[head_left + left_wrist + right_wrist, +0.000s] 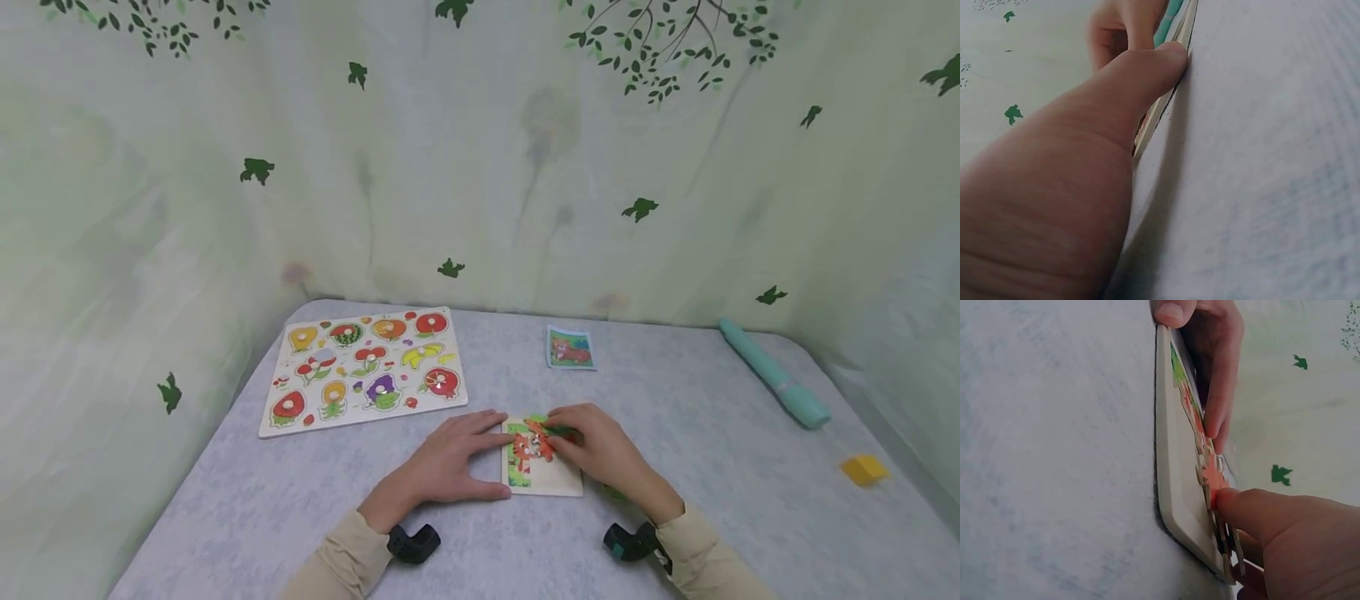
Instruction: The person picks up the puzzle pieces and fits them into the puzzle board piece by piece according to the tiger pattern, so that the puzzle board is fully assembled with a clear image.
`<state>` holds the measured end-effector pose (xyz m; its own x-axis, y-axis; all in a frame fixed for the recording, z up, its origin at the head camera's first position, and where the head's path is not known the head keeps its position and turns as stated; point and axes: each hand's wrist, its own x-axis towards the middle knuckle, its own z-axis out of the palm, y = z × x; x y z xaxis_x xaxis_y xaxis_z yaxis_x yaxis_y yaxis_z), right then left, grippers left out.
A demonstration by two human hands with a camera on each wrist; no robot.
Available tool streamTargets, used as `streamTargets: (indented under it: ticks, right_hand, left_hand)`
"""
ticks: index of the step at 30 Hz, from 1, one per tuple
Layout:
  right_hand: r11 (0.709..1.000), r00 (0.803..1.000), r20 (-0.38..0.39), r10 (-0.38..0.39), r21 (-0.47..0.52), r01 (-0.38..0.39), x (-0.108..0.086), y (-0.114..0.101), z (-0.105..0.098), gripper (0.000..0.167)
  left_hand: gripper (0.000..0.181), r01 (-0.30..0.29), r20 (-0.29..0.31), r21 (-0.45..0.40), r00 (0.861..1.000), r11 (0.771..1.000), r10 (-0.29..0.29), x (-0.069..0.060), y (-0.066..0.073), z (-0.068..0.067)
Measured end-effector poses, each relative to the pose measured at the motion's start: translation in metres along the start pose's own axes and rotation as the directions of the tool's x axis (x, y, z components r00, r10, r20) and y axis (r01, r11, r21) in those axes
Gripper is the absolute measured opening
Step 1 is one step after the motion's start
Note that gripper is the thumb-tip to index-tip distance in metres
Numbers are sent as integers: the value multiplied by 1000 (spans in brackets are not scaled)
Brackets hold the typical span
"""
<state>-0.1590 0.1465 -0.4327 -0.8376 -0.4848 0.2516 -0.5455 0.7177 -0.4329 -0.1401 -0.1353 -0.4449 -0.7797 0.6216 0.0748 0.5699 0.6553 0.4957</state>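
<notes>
A small wooden jigsaw board lies flat at the near middle of the table, its left part filled with orange and green picture pieces. My left hand rests along its left side, fingers straight, index fingertip on the picture and thumb at the near corner. In the right wrist view, an orange puzzle piece is tilted over the board's surface, pinched by my right hand. Dark piece edges also show under those fingers, partly hidden. A green piece peeks out beneath the right hand.
A large fruit peg puzzle lies at the back left. Behind the small board is a picture card. A rolled teal mat and a yellow block lie on the right. A leaf-printed curtain hangs behind the table.
</notes>
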Motion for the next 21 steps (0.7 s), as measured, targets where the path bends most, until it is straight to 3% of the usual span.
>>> streamTargets:
  ticks: [10,17,21]
  right_hand:
    - [999,999,19,-31,-37,32,-19,-9,-8,24]
    - [996,995,-47,-83,-48,81,-13,-8,-12,21]
    - [993,994,-15,-110,-37,110,-8,-5,-11,20]
  left_hand:
    - [74,-8,-13,-5,1000,1000,8,0,1,-3]
    - [74,-8,-15,-9,1000,1000,7,0,0,-3]
    - [74,-10,-12,-13,1000,1000,10,0,1,-2]
